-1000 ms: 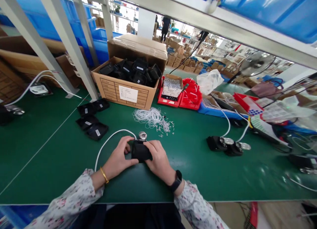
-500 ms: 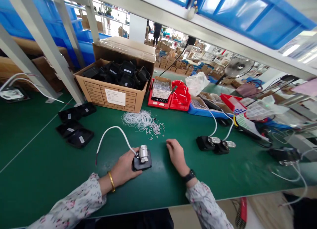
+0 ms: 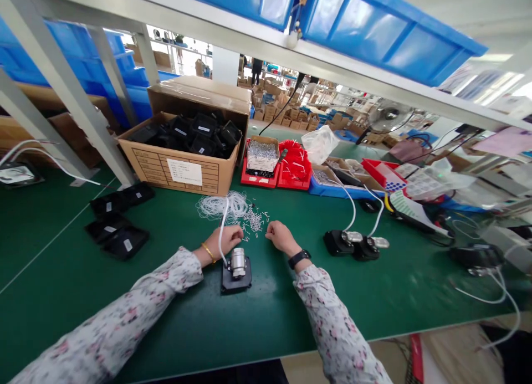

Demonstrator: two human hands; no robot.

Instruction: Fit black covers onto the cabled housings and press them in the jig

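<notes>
A black part with a silver cable gland [image 3: 236, 270] lies on the green mat near me. Its white cable [image 3: 223, 229] rises up through my left hand [image 3: 224, 240], whose fingers are closed round it. My right hand [image 3: 279, 237] reaches to the scattered small white sleeves [image 3: 254, 221], fingers curled in a pinch over them; whether it holds one is too small to tell. A bundle of white wires [image 3: 218, 204] lies just beyond my left hand.
An open cardboard box [image 3: 183, 165] of black parts stands behind. Several black covers [image 3: 118, 226] lie at the left. Red trays [image 3: 277, 163] with small hardware sit at centre back. Two finished black parts with cables [image 3: 353, 244] rest at the right, clutter beyond them.
My left hand left the black part and moved forward, now gripping its white cable. My right hand moved forward and left to the small sleeves. The view shifted.
</notes>
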